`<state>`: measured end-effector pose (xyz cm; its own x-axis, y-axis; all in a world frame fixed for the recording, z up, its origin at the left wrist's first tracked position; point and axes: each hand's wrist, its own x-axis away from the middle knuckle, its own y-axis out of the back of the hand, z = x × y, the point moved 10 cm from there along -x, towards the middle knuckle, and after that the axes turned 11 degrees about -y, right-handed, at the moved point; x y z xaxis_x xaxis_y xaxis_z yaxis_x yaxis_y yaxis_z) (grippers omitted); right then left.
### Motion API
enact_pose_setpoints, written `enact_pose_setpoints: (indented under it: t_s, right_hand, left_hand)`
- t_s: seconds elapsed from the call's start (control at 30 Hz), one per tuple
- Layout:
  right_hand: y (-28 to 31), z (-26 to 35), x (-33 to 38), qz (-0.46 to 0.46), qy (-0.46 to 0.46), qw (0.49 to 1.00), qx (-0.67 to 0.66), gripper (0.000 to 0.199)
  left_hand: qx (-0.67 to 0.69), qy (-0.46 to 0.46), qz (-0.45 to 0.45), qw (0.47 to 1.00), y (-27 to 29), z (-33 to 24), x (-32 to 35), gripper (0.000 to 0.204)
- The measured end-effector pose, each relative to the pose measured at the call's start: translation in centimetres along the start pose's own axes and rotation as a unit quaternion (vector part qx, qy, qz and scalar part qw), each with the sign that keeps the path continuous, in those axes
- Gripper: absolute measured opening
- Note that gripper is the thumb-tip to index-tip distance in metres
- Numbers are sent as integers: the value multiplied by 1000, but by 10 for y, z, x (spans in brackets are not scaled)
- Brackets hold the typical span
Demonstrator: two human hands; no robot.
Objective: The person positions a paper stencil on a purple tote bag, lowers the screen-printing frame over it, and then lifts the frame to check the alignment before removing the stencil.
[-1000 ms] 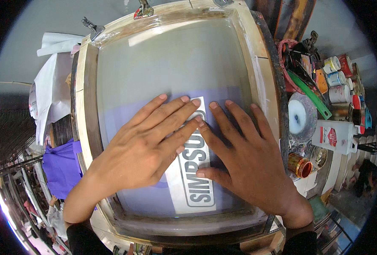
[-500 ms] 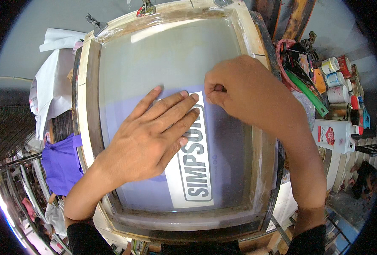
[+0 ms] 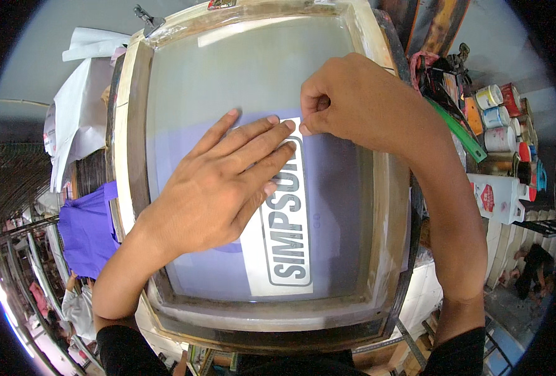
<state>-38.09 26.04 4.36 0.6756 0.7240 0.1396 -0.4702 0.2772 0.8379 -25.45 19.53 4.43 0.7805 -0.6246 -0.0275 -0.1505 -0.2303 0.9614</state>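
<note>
A white strip with dark lettering and a rounded border [image 3: 281, 263] lies lengthwise on the mesh of a wooden screen-printing frame [image 3: 134, 119]. Purple fabric [image 3: 328, 263] shows through the mesh beneath it. My left hand [image 3: 209, 182] rests flat across the strip's upper part, fingers outstretched, hiding some of the lettering. At the strip's far right corner is my right hand [image 3: 353, 100], its fingers curled and thumb pressed toward the index finger. The thumb tip is at the strip's edge; whatever the pinch holds, if anything, is too small to make out.
Metal clamps [image 3: 149, 22] grip the frame's far side. Paint cans [image 3: 500, 138], a white jug [image 3: 497, 197] and a green-handled tool [image 3: 462, 131] stand or lie at right. White paper [image 3: 80, 113] and purple cloth [image 3: 90, 229] hang at left. A person [image 3: 535, 269] is at far right.
The whole view has shifted slightly, so the frame sits higher in the picture. My right hand has moved a little away from me and closer to the strip's corner; my left hand stays on it.
</note>
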Motion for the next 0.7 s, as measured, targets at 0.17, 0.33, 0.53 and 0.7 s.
enact_pose_setpoints:
  t_s: [0.17,0.33,0.53,0.7]
  right_hand:
    - [-1,2,1,2,-10,1000,5,18]
    - [0,1,5,-13,-27,999,10,18]
    - [-6,15,4,-46,4,992,119,16]
    - [-9,12,3,69,-95,978,174,25]
  left_hand:
    - [-3,-7,-4,1000,1,-1,0,48]
    - [-5,-18,1,1000,2,-1,0,47]
    - [-10,-39,-10,999,3,-4,-1,46]
    - [-24,-51,-5,998,1,-3,0,49]
